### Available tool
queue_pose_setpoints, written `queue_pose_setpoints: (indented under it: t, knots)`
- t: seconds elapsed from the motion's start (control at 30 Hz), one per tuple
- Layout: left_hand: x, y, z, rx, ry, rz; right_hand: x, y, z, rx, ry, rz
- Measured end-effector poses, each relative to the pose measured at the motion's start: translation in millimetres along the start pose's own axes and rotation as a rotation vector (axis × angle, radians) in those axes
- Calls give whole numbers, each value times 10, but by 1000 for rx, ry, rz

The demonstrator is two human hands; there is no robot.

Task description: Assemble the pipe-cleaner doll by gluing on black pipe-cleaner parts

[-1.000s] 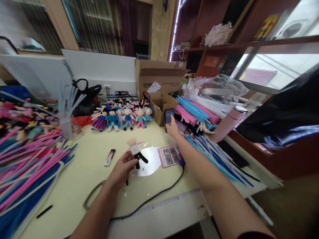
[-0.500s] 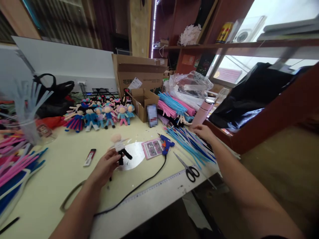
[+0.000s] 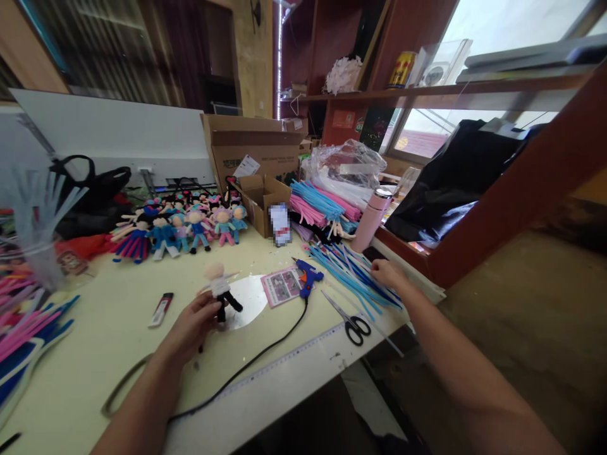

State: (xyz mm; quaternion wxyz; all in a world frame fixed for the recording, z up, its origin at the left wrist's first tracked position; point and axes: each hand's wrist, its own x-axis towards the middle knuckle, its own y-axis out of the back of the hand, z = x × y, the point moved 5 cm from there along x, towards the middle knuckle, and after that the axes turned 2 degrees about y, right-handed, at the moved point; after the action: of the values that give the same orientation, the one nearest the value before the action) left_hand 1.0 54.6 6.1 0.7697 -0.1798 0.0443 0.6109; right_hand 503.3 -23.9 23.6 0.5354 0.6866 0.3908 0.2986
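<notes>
Toward the table's (image 3: 95, 354) left edge lie heaped pipe cleaners (image 3: 23, 328). Near the middle, the left hand (image 3: 192, 325) has its fingers closed around the legs of a small doll (image 3: 219, 287), held upright; it looks light, soft and bendable, best gripped at the wrapped body. Past the glue gun (image 3: 306, 275) and scissors (image 3: 348, 319), the right hand (image 3: 386, 275) rests loosely spread on blue pipe cleaners (image 3: 353, 272) at the right edge.

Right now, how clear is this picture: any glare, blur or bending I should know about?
Head view: the windows at upper right are blown out white; the shelf and table edge bow from a wide lens; one small upright thing by the box is pixelated; the left hand with the doll is fairly sharp, and the clear sheet beside it shines.
</notes>
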Motion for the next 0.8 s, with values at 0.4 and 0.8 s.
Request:
queue_pose_setpoints:
  t: [0.4,0.8]
  knots:
    - [64,64,-60,-1,8,-41,194,258,-43,-20,-20,142]
    - [51,34,-52,16,25,-19,201,29,-21,-104,-55,30]
